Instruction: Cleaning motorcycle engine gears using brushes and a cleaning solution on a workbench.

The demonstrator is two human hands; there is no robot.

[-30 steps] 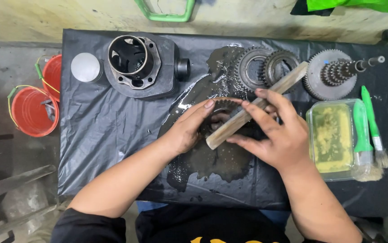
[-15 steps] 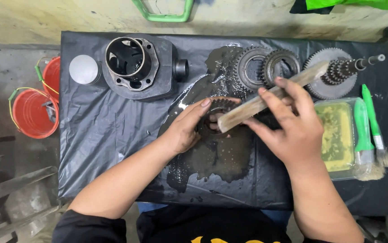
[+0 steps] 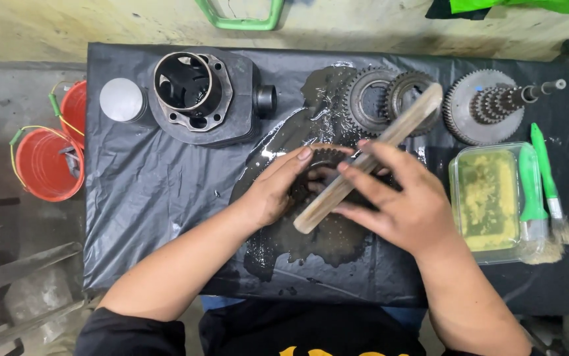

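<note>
Right hand [image 3: 406, 211] has its grip clenched on a wooden brush [image 3: 363, 160]; left hand [image 3: 278, 188], at nine o'clock, grasps a gear [image 3: 324, 158] on the wet counter [image 3: 146, 191].

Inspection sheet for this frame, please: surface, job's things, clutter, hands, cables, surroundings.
Surface: black sheet over table, wet dark puddle mid-table.
Job's things: gear flat in puddle; long brush angled across it.
Clutter: cylinder, piston, two gears, gear shaft, tub, two green brushes.
Hands: left hand steadies gear; right hand grips long brush.
Cables: nothing seen.
Surroundings: two red buckets, concrete floor.
</note>
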